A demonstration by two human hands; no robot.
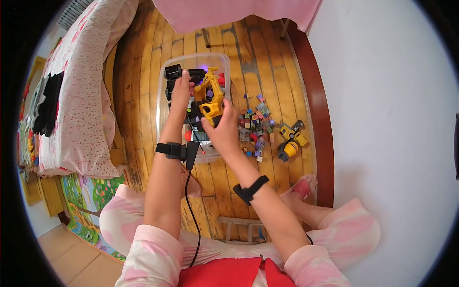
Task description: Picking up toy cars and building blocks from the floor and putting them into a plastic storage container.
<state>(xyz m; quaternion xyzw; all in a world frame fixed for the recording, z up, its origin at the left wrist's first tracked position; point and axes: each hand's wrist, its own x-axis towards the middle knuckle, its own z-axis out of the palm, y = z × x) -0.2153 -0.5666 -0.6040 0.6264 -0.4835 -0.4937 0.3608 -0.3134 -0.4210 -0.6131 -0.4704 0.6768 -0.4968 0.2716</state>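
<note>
A yellow toy excavator [212,95] with a raised arm is gripped in my right hand [225,127], above a clear plastic storage bin [160,118]. My left hand [181,94] reaches over the bin's left side, its fingers against or just above black toy parts. Next to it is a black toy vehicle [173,71] with wheels. Whether my left fingers hold anything is hidden. Inside the bin are also a red toy piece [221,79] and an orange-red ball [188,135], partly covered by my hands.
Many small building blocks [256,122] lie on the wooden floor right of the bin. Beyond them sits a yellow and grey toy truck [292,140]. A bed [82,79] stands left, a white wall [376,107] right, and a pink cloth [236,12] hangs ahead.
</note>
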